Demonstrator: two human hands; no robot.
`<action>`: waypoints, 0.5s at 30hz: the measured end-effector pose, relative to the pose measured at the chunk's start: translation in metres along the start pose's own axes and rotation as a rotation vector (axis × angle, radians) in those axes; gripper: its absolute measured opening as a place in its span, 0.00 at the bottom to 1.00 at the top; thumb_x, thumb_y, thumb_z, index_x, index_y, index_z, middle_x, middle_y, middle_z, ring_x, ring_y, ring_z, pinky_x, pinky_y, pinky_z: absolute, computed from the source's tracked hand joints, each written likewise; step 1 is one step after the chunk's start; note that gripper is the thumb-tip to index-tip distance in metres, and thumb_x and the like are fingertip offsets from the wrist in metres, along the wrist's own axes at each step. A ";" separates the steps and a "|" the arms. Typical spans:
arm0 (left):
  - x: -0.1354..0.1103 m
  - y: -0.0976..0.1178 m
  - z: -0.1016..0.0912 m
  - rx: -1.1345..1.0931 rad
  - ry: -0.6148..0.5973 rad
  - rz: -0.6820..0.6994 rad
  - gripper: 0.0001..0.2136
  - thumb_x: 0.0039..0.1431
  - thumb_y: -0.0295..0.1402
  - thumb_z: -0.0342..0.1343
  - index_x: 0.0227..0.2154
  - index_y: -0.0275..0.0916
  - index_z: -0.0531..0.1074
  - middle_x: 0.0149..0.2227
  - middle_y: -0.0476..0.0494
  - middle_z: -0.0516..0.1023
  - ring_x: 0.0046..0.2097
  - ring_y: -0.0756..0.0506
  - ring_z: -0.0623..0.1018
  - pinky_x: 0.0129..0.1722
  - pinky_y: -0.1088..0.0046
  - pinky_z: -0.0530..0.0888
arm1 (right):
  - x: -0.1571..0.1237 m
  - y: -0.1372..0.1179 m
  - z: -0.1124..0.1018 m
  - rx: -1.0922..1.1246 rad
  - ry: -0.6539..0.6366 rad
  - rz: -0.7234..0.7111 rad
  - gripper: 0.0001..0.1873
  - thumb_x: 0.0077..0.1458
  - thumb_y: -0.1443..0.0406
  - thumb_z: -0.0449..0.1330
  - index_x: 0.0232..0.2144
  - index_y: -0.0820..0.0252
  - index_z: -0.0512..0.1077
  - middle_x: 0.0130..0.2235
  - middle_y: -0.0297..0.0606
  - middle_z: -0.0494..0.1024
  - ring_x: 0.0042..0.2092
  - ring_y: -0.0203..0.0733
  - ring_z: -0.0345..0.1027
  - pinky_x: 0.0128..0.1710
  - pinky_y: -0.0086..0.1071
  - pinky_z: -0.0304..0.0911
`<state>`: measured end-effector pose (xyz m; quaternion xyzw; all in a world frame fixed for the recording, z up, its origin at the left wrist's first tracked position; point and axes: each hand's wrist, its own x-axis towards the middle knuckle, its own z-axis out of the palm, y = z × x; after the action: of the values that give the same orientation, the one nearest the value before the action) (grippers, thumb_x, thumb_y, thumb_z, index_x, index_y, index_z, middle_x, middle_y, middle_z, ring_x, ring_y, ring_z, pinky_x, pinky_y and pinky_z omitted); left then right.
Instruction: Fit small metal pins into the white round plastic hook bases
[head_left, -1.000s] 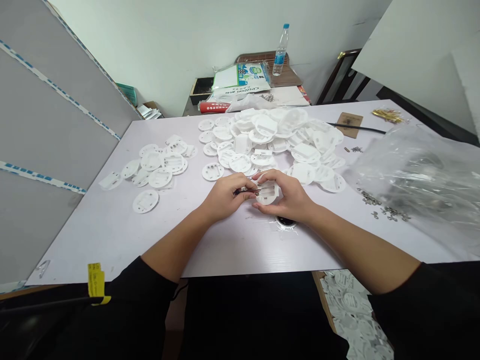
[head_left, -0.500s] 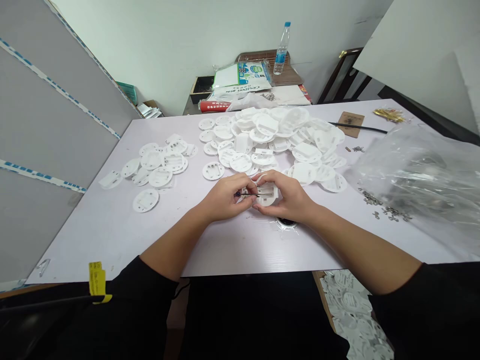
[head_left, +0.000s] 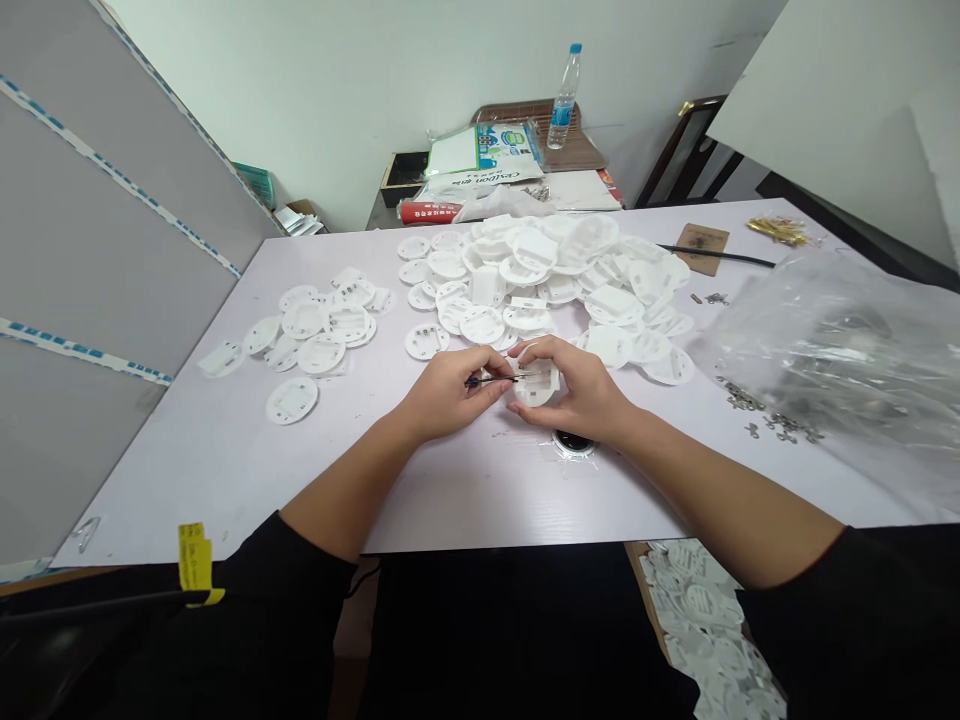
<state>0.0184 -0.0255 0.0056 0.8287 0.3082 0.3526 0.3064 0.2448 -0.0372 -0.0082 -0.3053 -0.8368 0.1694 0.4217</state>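
Note:
In front of me, my right hand (head_left: 577,393) grips a round white plastic battery cover (head_left: 538,383) by its rim, with its moulded inner side facing up. My left hand (head_left: 459,393) pinches a thin dark tool (head_left: 487,380) with a bluish end, whose kind I cannot make out. Its tip reaches over the left part of the cover. A black round piece with a pale rim (head_left: 574,441) lies on the table just below my right hand. Beyond both hands spreads a big heap of similar white covers (head_left: 525,255).
A smaller group of white covers (head_left: 322,330) lies to the left. On the right are a clear plastic bag (head_left: 840,350), small metal contacts (head_left: 787,428) and a brown card (head_left: 701,248). A water bottle (head_left: 562,105) stands at the back. More white pieces (head_left: 705,620) fill a box below the table.
My left hand has drawn back slightly to the left with the tool, so more of the cover shows. My right hand has barely shifted and still holds the cover.

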 end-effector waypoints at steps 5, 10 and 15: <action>0.001 0.002 0.000 -0.022 0.008 -0.006 0.04 0.58 0.27 0.60 0.37 0.38 0.75 0.35 0.49 0.79 0.33 0.53 0.73 0.34 0.76 0.70 | 0.000 -0.001 0.000 -0.013 0.001 -0.005 0.26 0.50 0.61 0.70 0.49 0.54 0.66 0.49 0.41 0.76 0.51 0.48 0.73 0.51 0.43 0.71; 0.000 0.002 0.001 -0.020 -0.010 0.014 0.05 0.58 0.27 0.60 0.37 0.38 0.76 0.37 0.48 0.78 0.35 0.52 0.74 0.34 0.76 0.71 | 0.001 -0.001 0.001 -0.002 0.003 -0.007 0.24 0.51 0.62 0.70 0.48 0.54 0.66 0.48 0.41 0.76 0.50 0.47 0.73 0.50 0.43 0.71; 0.002 0.000 0.002 -0.019 0.001 -0.023 0.05 0.60 0.30 0.61 0.38 0.39 0.78 0.36 0.46 0.79 0.35 0.51 0.75 0.35 0.74 0.72 | 0.001 0.000 0.002 -0.002 -0.008 -0.016 0.25 0.51 0.61 0.70 0.49 0.54 0.65 0.49 0.42 0.76 0.50 0.48 0.73 0.50 0.44 0.71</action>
<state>0.0205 -0.0247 0.0052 0.8220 0.3144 0.3525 0.3181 0.2428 -0.0372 -0.0087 -0.2984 -0.8411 0.1664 0.4193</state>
